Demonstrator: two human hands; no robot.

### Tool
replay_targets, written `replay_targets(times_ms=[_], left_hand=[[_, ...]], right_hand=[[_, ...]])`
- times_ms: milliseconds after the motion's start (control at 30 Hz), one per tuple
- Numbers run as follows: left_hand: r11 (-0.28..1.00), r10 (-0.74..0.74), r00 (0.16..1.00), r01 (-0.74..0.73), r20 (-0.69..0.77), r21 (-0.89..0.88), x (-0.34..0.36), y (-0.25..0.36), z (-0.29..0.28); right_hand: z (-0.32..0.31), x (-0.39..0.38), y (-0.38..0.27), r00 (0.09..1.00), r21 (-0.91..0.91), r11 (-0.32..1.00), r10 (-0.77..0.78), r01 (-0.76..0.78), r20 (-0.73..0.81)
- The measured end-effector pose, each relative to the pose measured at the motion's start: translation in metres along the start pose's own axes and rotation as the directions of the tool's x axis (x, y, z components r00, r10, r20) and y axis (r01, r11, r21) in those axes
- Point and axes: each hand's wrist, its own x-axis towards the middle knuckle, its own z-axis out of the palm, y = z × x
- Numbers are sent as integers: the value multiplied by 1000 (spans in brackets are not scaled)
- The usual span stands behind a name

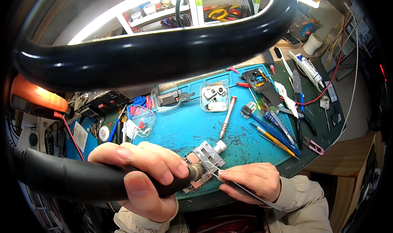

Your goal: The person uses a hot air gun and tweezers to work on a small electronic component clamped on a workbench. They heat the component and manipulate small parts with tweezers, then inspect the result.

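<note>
My left hand (143, 180) is wrapped round the thick black handle of a hot air gun (77, 176). Its metal nozzle (195, 171) points down over a circuit board (191, 158) with copper-coloured patches. A grey metal clamp (208, 154) with a round knob grips the board on the blue mat (184, 128). Between the fingers of my right hand (256, 180) is a pair of metal tweezers (245, 192), pinched. The tweezer tips reach the clamp's edge beside the nozzle; whether they touch the board I cannot tell. The nozzle and my left fingers hide part of the board.
A screwdriver (227, 117) lies beyond the clamp. Clear plastic boxes (215, 97) of small parts stand behind it. Brushes (276, 139), pliers (305, 120) and a white tube (307, 69) lie to the right. A black curved bar (155, 55) crosses overhead; an orange meter (39, 98) stands left.
</note>
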Motion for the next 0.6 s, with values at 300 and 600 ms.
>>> replay_targets(times_ms=[300, 600], left_hand=[[1000, -1, 998, 0, 58, 19, 1, 0, -1], [999, -7, 999, 5, 50, 36, 2, 2, -1]], right_hand=[[1, 0, 1, 1000, -4, 1000, -8, 8, 1], [2, 2, 1, 1000, 0, 1000, -11, 11, 4]])
